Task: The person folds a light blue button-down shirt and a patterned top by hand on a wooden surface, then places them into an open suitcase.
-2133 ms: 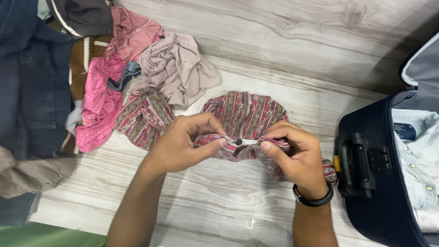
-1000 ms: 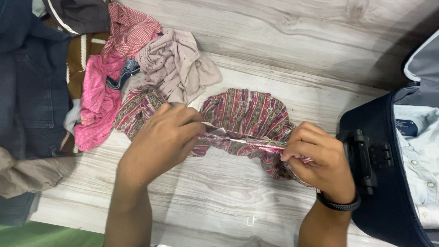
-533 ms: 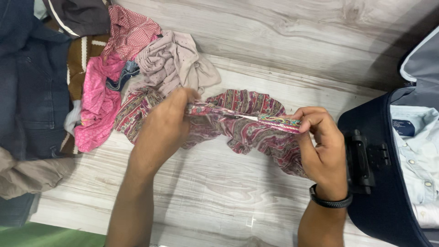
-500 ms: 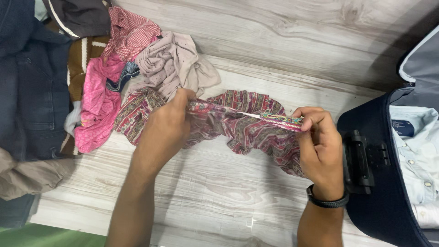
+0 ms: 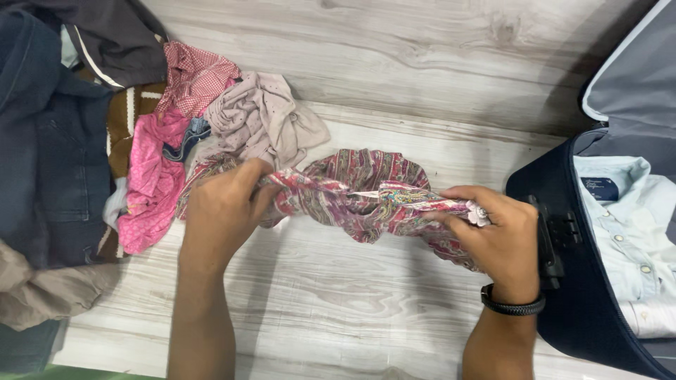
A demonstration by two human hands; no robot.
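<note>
A red and pink paisley garment (image 5: 366, 193) lies bunched on the pale wood floor (image 5: 338, 309) in front of me. My left hand (image 5: 222, 211) grips its left end, knuckles up. My right hand (image 5: 493, 236), with a black band on the wrist, pinches the right end just left of the suitcase. The cloth sags between the two hands and part of it trails under my right hand.
A heap of clothes (image 5: 141, 127) fills the left side: dark jeans, a pink top, a red checked shirt, a beige top. An open navy suitcase (image 5: 584, 281) with a light blue shirt (image 5: 627, 225) inside stands at the right.
Both hands have moved apart along the garment's edge, then lowered it toward the floor, bunching the cloth. The view has shifted a little to the right.
</note>
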